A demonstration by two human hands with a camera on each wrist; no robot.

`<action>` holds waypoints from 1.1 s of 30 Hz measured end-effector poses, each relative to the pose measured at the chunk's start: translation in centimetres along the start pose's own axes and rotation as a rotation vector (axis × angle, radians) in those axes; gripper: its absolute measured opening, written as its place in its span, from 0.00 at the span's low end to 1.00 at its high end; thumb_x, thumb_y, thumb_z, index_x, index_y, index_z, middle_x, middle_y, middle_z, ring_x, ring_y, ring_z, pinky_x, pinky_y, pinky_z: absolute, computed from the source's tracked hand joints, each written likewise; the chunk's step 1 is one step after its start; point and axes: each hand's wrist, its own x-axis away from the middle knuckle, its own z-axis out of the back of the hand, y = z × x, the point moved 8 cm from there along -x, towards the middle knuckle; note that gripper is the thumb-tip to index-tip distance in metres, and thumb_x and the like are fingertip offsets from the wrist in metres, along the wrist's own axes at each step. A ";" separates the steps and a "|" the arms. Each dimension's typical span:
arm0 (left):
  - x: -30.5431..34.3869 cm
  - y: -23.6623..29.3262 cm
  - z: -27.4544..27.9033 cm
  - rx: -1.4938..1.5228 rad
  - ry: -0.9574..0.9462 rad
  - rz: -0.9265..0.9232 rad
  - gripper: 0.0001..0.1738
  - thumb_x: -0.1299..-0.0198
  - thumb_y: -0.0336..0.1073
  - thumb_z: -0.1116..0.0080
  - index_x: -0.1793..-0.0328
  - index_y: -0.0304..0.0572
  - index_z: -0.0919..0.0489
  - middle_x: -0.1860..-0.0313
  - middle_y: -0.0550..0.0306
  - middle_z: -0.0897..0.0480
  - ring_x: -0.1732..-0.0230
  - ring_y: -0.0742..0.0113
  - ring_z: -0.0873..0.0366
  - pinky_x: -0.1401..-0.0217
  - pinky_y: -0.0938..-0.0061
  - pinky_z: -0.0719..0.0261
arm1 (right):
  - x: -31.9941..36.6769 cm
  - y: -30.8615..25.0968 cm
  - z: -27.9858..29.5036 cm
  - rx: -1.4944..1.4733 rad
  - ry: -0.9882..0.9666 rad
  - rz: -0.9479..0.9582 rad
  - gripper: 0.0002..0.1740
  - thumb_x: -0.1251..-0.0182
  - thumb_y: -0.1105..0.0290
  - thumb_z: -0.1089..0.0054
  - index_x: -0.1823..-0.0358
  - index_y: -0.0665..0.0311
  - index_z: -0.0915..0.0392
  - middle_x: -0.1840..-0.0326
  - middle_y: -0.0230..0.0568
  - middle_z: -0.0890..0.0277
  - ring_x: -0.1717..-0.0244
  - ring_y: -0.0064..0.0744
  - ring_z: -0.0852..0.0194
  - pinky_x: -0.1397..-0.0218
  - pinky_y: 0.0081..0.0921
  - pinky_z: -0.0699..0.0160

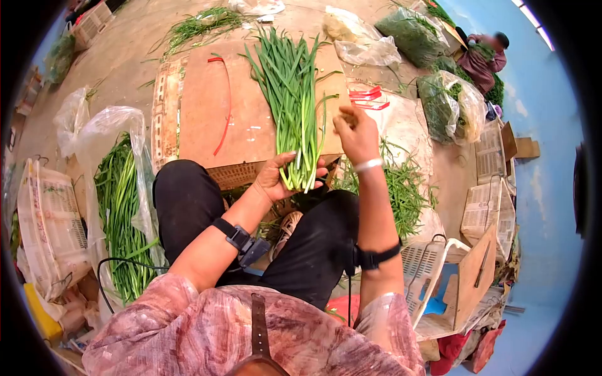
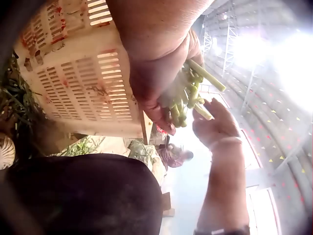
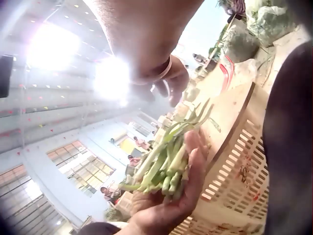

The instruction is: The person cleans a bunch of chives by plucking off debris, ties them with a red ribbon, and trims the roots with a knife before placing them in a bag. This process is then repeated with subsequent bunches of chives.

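In the head view my left hand grips a bunch of garlic chives near its pale cut ends. The long green leaves stretch away over a brown board. In the left wrist view the cut stems poke out past the left hand's fingers. My right hand hovers to the right of the bunch, apart from it, with its fingers loosely bent and nothing visible in them. In the right wrist view the right hand is above the chives. A red strip lies on the board's left part.
The board rests on a slotted plastic crate. More red strips lie to its right. A plastic bag of chives stands at my left, loose greens at my right. Another person is at the far right.
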 end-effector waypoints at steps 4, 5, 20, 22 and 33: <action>0.2 0.0 -1.3 -0.034 -0.103 -0.006 0.27 0.44 0.42 0.47 0.41 0.34 0.32 0.47 0.42 0.25 0.46 0.48 0.26 0.42 0.50 0.29 | 5.7 -3.1 -2.3 -0.113 -0.322 -0.191 0.15 0.46 0.72 0.39 0.58 0.73 0.26 0.73 0.43 0.22 0.73 0.27 0.24 0.70 0.22 0.25; 0.2 -0.1 -0.3 0.016 -0.051 0.004 0.26 0.44 0.43 0.47 0.41 0.35 0.31 0.48 0.44 0.24 0.48 0.49 0.25 0.43 0.49 0.28 | 6.2 -4.1 -2.3 0.085 -0.294 -0.103 0.18 0.50 0.70 0.35 0.58 0.71 0.26 0.74 0.45 0.23 0.75 0.31 0.24 0.71 0.26 0.26; 0.6 -0.3 -1.0 0.038 0.087 -0.058 0.24 0.45 0.47 0.49 0.48 0.38 0.26 0.53 0.48 0.20 0.53 0.50 0.22 0.44 0.48 0.30 | 5.6 -2.5 -2.1 -0.223 -0.226 -0.295 0.15 0.50 0.80 0.45 0.58 0.68 0.29 0.81 0.33 0.30 0.82 0.21 0.32 0.79 0.20 0.33; 0.3 -0.6 -0.5 0.061 0.030 -0.014 0.23 0.44 0.48 0.50 0.48 0.43 0.25 0.54 0.53 0.20 0.54 0.53 0.22 0.47 0.52 0.28 | 5.4 -2.8 -2.6 -0.136 -0.269 -0.251 0.15 0.51 0.78 0.46 0.59 0.67 0.28 0.81 0.38 0.29 0.82 0.27 0.30 0.76 0.25 0.30; 0.0 -1.1 0.9 0.091 0.013 0.016 0.21 0.41 0.49 0.56 0.51 0.46 0.23 0.55 0.55 0.19 0.54 0.56 0.22 0.45 0.56 0.29 | 7.3 -6.9 -2.2 0.443 -0.308 0.008 0.12 0.50 0.64 0.38 0.65 0.60 0.20 0.74 0.51 0.26 0.69 0.49 0.26 0.66 0.39 0.27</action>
